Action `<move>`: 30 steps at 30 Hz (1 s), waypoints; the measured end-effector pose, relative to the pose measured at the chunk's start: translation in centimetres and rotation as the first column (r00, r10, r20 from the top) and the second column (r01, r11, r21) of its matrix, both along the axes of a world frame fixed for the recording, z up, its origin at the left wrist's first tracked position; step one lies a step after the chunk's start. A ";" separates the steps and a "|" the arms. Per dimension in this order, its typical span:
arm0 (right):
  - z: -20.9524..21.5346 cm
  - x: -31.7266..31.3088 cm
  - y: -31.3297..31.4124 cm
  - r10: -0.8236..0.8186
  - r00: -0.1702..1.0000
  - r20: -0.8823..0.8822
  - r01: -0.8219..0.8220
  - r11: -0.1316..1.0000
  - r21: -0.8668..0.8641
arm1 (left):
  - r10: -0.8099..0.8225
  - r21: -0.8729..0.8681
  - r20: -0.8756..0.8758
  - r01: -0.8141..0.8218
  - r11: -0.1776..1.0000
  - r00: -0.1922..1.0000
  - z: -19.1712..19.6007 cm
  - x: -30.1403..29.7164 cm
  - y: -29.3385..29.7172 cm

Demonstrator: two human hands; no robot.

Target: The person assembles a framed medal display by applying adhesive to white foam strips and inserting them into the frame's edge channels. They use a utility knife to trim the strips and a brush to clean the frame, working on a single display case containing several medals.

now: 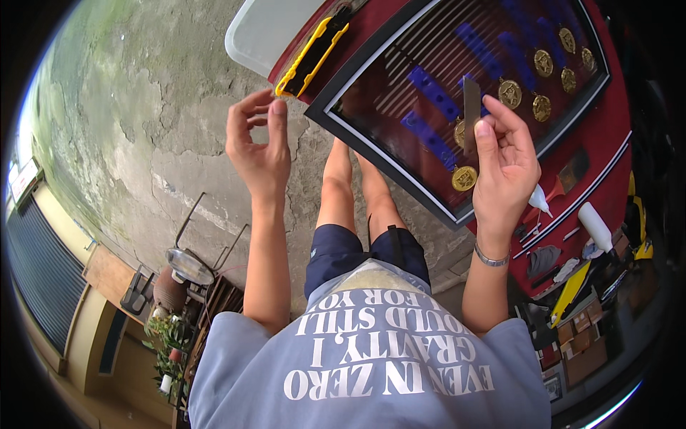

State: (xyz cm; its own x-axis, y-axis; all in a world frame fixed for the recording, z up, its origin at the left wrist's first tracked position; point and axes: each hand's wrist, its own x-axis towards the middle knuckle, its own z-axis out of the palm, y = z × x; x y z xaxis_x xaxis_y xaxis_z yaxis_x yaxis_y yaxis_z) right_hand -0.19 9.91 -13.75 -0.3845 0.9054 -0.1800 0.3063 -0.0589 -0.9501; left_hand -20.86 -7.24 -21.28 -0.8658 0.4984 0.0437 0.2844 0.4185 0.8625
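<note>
My right hand (504, 166) holds a thin flat metal blade (471, 106) upright between thumb and fingers, over the glass of a black-framed display case (336, 118) with several gold medals (464, 177) on blue ribbons inside. My left hand (259, 146) is raised with fingers curled and apart, holding nothing I can make out, just below the end of a yellow and black tool (311, 57) lying on the red table (607, 154). The frame lies flat on that red table.
A white plastic lid or bin (261, 32) sits at the table's far left corner. White glue bottles (594, 225), a brush (572, 171), rags and small boxes (579, 343) crowd the right side. Cracked concrete floor (143, 129) lies on the left, with a metal stand (189, 264) and potted plants (168, 336).
</note>
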 end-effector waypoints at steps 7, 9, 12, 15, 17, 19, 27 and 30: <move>2.3 3.2 -2.2 -0.105 0.983 -0.153 0.068 0.971 -0.229 | -0.213 0.237 0.282 0.148 0.960 0.935 5.4 0.8 5.4; 3.6 3.8 -2.9 -0.099 0.983 -0.157 0.067 0.978 -0.197 | -0.421 0.287 0.488 0.315 0.904 0.764 7.5 4.5 5.6; 6.2 4.7 -4.3 -0.139 0.985 -0.104 0.119 0.978 -0.172 | -0.519 0.421 0.705 0.305 0.855 0.484 10.0 9.3 6.0; 8.5 6.4 -5.3 -0.097 0.992 -0.076 0.093 0.994 -0.056 | -0.527 0.450 0.753 0.276 0.849 0.393 12.8 11.5 6.9; 10.0 7.6 -6.1 -0.084 0.996 -0.021 0.084 0.996 0.041 | -0.554 0.449 0.748 0.335 0.828 0.366 14.3 12.0 7.2; 11.1 8.8 -6.7 -0.078 0.997 -0.001 0.078 0.990 0.114 | -0.583 0.447 0.739 0.401 0.799 0.337 15.5 12.4 7.5; 14.1 14.6 -9.4 -0.251 0.968 0.003 0.249 0.958 0.140 | -0.657 0.478 0.684 0.487 0.731 0.316 18.6 15.3 10.0; 15.4 18.6 -11.8 -0.360 0.933 -0.020 0.360 0.930 0.070 | -0.685 0.447 0.709 0.643 0.622 0.170 17.1 17.5 8.4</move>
State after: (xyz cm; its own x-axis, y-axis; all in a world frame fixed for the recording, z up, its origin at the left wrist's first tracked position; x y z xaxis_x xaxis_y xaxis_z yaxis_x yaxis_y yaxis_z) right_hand 18.42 -1.91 1.61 -0.0311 0.9936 -0.1085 0.2709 -0.0961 -0.9578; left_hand -3.37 1.12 -4.14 0.1404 0.9196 -0.3669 -0.3272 0.3928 0.8594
